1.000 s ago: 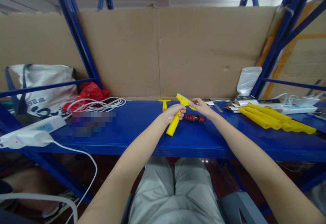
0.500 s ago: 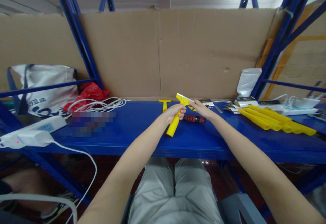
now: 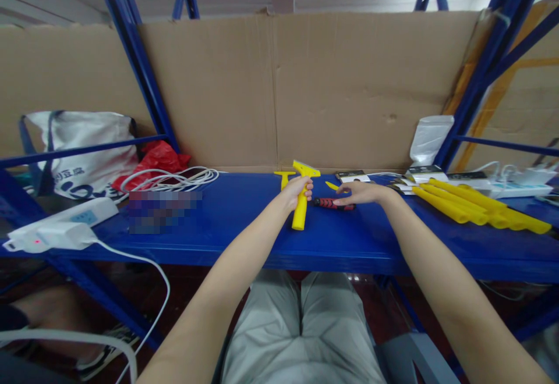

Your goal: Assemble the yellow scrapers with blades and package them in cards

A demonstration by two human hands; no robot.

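My left hand (image 3: 300,192) is wrapped round the handle of a yellow scraper (image 3: 299,218), its wide head tilted up and its handle end toward me. Just behind it, a second yellow scraper (image 3: 285,178) lies on the blue table (image 3: 244,215). My right hand (image 3: 356,192) hovers over a red and black screwdriver handle (image 3: 325,203), thumb and fingers apart, and partly covers it. A small yellow piece (image 3: 332,186) lies by its fingertips.
Yellow tubular handles (image 3: 463,203) lie at the right beside a white power strip (image 3: 519,189). On the left are a power strip (image 3: 65,224), white cables (image 3: 174,179), a red bag (image 3: 159,157) and a cloth bag (image 3: 91,154). Cardboard (image 3: 209,93) stands behind.
My right hand has let go of the scraper's head and moved right, over the screwdriver handle. In my left hand the scraper has turned more upright.
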